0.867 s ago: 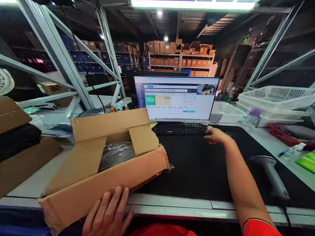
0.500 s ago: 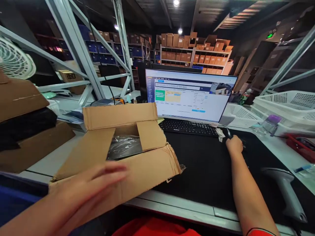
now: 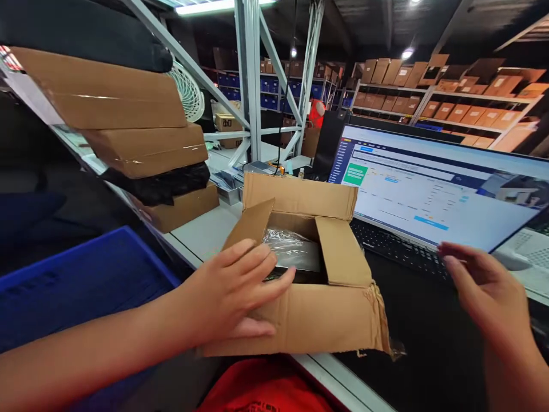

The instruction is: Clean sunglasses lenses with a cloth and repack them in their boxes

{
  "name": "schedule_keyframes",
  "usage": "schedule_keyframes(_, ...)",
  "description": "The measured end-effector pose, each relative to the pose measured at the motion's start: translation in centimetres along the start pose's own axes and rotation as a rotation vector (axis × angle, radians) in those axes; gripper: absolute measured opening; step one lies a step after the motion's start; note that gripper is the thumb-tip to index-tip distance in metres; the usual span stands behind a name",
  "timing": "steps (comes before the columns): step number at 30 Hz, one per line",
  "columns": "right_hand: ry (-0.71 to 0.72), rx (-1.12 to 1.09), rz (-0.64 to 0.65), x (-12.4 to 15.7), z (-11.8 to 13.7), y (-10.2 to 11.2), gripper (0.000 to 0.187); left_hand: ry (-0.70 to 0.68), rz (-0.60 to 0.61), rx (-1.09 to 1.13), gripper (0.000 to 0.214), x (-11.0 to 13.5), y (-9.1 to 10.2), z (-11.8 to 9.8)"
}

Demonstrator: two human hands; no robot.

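Note:
An open cardboard box [image 3: 309, 312] sits at the near edge of the black desk mat [image 3: 424, 337]. Inside it lies a dark item wrapped in clear plastic [image 3: 291, 252]. My left hand [image 3: 234, 292] rests flat on the box's near left flap, fingers spread and reaching over the opening, holding nothing. My right hand [image 3: 484, 289] hovers above the mat to the right of the box, fingers loosely apart and empty, in front of the keyboard [image 3: 398, 249] and the lit monitor [image 3: 437, 189].
Stacked cardboard parcels [image 3: 128, 137] and a black bag sit on the left. A blue bin [image 3: 77, 286] is at the near left. A white fan [image 3: 189, 94], steel rack posts and shelves of boxes stand behind.
My view has swung left and closer to the box. My left hand moved forward onto the box's flap. My right hand left the mouse area and came back toward the box.

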State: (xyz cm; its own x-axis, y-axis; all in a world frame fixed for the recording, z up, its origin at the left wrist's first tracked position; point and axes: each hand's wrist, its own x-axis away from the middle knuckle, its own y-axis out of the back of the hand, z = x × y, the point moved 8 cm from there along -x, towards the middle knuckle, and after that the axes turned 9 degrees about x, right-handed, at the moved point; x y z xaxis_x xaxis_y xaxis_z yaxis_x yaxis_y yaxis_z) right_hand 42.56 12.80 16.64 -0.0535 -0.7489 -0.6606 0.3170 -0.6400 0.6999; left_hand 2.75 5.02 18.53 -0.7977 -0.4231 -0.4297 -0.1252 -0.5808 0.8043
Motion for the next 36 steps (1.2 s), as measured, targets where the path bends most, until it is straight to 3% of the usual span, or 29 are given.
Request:
schedule_keyframes(2,0.431,-0.143,0.141,0.6,11.4,0.0,0.037,0.031,-0.026,-0.083,0.082,0.4,0.8,0.4)
schedule_keyframes(4,0.805,-0.220,0.319,1.7,20.5,-0.8,0.041,0.079,-0.046,-0.168,0.087,1.1,1.9,1.3)
schedule_keyframes(5,0.931,-0.227,0.398,1.9,23.6,-1.4,0.039,0.115,-0.051,-0.206,0.089,1.6,2.5,2.1)
schedule_keyframes(7,1.058,-0.196,0.495,1.1,26.6,-2.6,0.033,0.236,-0.041,-0.238,0.097,3.3,3.3,4.4)
schedule_keyframes(9,1.057,-0.113,0.472,-0.8,26.2,-3.2,0.030,0.384,0.020,-0.155,0.106,5.6,2.9,7.0)
schedule_keyframes(11,0.965,-0.055,0.362,-2.7,23.8,-2.6,0.025,0.456,0.101,0.070,0.111,7.7,1.2,8.2)
schedule_keyframes(14,0.734,-0.158,0.264,-3.5,18.7,-0.5,0.017,0.552,0.127,0.317,0.112,9.8,-1.2,8.0)
schedule_keyframes(16,0.584,-0.236,0.214,-2.5,15.6,0.5,0.020,0.600,0.114,0.326,0.103,10.1,-2.0,7.4)
schedule_keyframes(19,0.302,-0.291,0.033,-0.3,11.0,1.0,0.018,0.588,0.176,0.368,0.080,10.0,-2.9,6.2)
schedule_keyframes(21,0.113,-0.298,0.040,1.4,8.2,-0.7,0.018,0.542,0.183,0.404,0.061,9.9,-3.0,5.9)
schedule_keyframes(24,-0.027,-0.330,0.294,3.8,6.1,-5.8,0.023,0.446,0.089,0.401,0.031,9.7,-2.4,5.4)
schedule_keyframes(26,-0.040,-0.394,0.414,4.9,6.2,-8.2,0.025,0.387,0.026,0.378,0.019,9.6,-2.1,4.9)
schedule_keyframes(29,0.016,-0.400,0.471,4.5,7.5,-8.9,0.030,0.336,-0.012,0.330,0.013,9.3,-1.6,4.1)
schedule_keyframes(33,0.289,-0.078,0.504,0.5,10.8,-5.9,0.027,0.311,0.015,0.276,0.015,8.8,-1.2,3.4)
schedule_keyframes(36,0.469,0.163,0.386,-3.7,15.7,-3.2,0.030,0.277,0.014,0.254,0.020,8.8,-0.8,3.0)
